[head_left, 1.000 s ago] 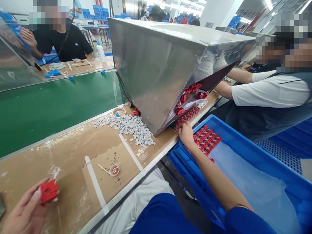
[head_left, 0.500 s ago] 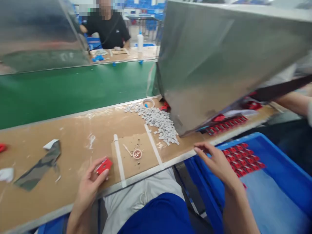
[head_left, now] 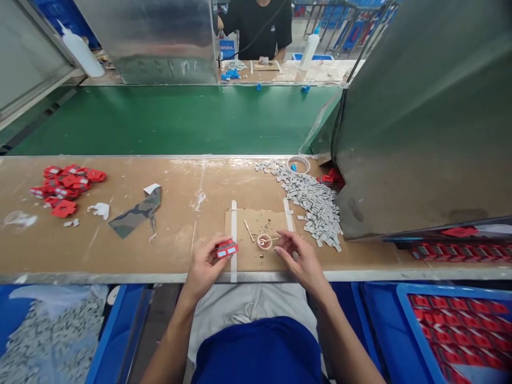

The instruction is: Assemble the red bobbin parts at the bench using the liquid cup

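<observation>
My left hand pinches a small red plastic part between thumb and fingers. It has a grey section and two pale blue panels, looking like a piece of a toy vehicle. Beside a small round cup is my right hand, thumb and forefinger apart around the end of a thin stick. The fingers seem not to be closed on it. Its other end rests in the cup's whitish content. Another short stick lies on the taped cardboard sheet.
Small grey pieces spread to the right, near a tape roll. Red parts and a camouflage cloth strip lie left. A metal panel stands right, above a blue tray of red parts. A person sits opposite.
The view has swung left. My right hand has moved from beside the blue tray to the small cup. My left hand still holds the red part, now turned with its pale panels showing.
</observation>
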A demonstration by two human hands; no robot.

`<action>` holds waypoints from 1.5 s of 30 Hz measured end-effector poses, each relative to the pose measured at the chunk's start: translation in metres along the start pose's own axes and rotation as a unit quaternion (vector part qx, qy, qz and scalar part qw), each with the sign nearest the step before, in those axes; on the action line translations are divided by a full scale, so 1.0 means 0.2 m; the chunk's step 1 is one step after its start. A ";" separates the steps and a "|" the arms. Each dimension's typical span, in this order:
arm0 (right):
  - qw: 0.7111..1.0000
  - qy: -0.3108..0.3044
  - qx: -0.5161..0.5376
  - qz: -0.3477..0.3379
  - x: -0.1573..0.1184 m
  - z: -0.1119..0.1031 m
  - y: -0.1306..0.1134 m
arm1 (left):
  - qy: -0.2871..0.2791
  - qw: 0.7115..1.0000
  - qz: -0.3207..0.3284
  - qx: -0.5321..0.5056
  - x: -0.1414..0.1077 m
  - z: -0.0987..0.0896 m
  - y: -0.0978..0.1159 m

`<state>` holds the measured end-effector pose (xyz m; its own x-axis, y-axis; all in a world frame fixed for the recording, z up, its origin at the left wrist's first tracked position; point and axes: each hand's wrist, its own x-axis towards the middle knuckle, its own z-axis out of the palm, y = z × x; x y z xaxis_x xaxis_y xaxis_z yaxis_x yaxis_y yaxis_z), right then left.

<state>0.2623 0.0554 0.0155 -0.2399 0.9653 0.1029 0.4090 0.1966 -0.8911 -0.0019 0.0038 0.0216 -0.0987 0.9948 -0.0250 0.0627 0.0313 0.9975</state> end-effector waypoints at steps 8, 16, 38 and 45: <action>0.998 0.001 -0.019 -0.061 0.09 0.04 -0.04 | -0.028 0.997 0.055 0.040 -0.01 0.03 -0.02; 0.990 0.109 0.015 -0.092 0.10 0.09 -0.04 | -0.094 0.994 0.029 0.051 -0.02 0.10 -0.06; 0.980 0.107 0.167 -0.009 -0.07 0.18 -0.20 | -0.090 0.970 0.122 0.190 0.00 0.13 -0.03; 0.986 0.082 0.137 -0.038 -0.05 0.23 -0.18 | -0.097 0.970 0.125 0.186 0.00 0.13 -0.03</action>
<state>0.2102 0.0300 0.0270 -0.1051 0.9691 0.2232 0.1359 0.2364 -0.9621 0.0239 0.0065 0.0130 0.1518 0.9742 0.1670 0.4173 -0.2164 0.8827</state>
